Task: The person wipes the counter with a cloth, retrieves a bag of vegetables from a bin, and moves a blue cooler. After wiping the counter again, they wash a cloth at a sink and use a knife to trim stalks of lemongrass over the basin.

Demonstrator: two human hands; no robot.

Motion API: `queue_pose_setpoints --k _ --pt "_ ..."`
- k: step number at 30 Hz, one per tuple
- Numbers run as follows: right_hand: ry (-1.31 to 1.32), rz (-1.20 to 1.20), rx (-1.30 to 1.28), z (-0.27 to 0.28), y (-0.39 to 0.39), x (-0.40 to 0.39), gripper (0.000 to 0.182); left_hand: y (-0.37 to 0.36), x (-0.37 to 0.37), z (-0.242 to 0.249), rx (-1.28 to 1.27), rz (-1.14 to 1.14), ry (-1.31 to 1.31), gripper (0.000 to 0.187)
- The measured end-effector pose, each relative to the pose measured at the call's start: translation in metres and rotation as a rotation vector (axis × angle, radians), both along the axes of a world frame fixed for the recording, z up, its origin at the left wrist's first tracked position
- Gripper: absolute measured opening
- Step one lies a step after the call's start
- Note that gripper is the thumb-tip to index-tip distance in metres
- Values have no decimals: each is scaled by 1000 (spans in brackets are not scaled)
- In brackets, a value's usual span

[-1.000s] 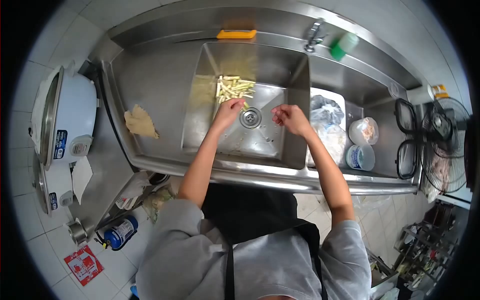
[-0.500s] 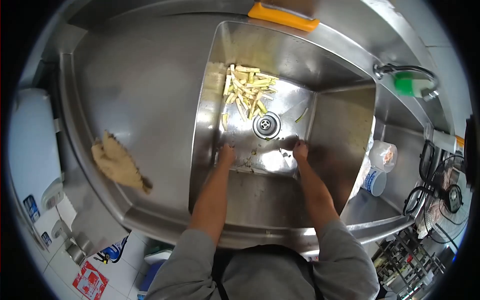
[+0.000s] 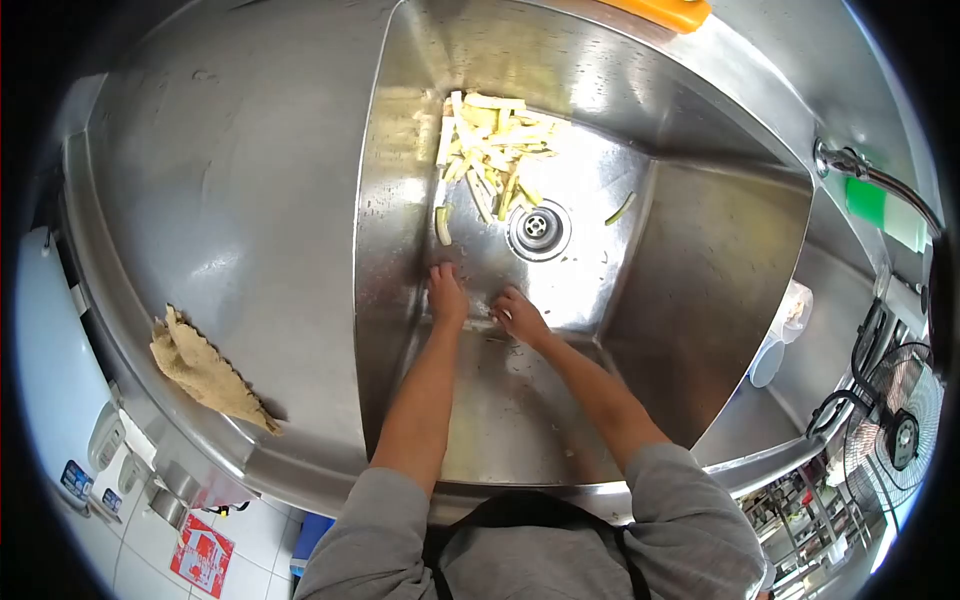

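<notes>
Inside a deep steel sink basin (image 3: 520, 395), my left hand (image 3: 447, 293) reaches down to the floor near the left wall, fingers stretched forward and slightly apart. My right hand (image 3: 520, 315) is low over the floor just to its right, below the drain (image 3: 537, 228). Its fingers are bent together, and whatever is between them, if anything, is too small to name. Beyond both hands lies a heap of cut pale yellow-green vegetable stalks (image 3: 490, 150) at the far left. One stalk piece (image 3: 443, 226) is apart, near my left hand; a green strip (image 3: 619, 208) lies right of the drain.
A tan cloth (image 3: 205, 370) lies on the steel counter (image 3: 240, 200) at left. A faucet (image 3: 850, 162) and a green-and-white sponge or bottle (image 3: 885, 210) are at right. Containers (image 3: 795, 310) stand in the neighbouring basin, near a fan (image 3: 900, 440). An orange object (image 3: 665, 10) sits on the back edge.
My right hand has moved left from the basin's right side, close to my left hand. Small dark scraps on the floor have shifted. The view has moved closer to the basin.
</notes>
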State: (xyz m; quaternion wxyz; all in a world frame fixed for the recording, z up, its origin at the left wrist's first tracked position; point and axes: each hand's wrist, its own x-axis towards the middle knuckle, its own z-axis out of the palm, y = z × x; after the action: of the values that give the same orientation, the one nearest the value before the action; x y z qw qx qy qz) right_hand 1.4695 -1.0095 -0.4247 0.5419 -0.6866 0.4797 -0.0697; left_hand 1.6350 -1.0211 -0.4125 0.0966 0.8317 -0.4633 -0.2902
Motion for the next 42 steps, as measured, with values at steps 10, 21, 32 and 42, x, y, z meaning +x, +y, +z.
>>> queue_pose_setpoints --k 10,21,32,42 --pt "2 345 132 -22 28 21 22 7 26 5 184 34 145 25" --pt "134 -137 -178 1 -14 -60 14 24 -94 4 601 -434 410 26" --pt "355 113 330 21 31 -27 29 -26 0 36 391 -46 197 20" --pt "55 338 396 143 25 -39 17 -39 13 42 384 -152 216 22"
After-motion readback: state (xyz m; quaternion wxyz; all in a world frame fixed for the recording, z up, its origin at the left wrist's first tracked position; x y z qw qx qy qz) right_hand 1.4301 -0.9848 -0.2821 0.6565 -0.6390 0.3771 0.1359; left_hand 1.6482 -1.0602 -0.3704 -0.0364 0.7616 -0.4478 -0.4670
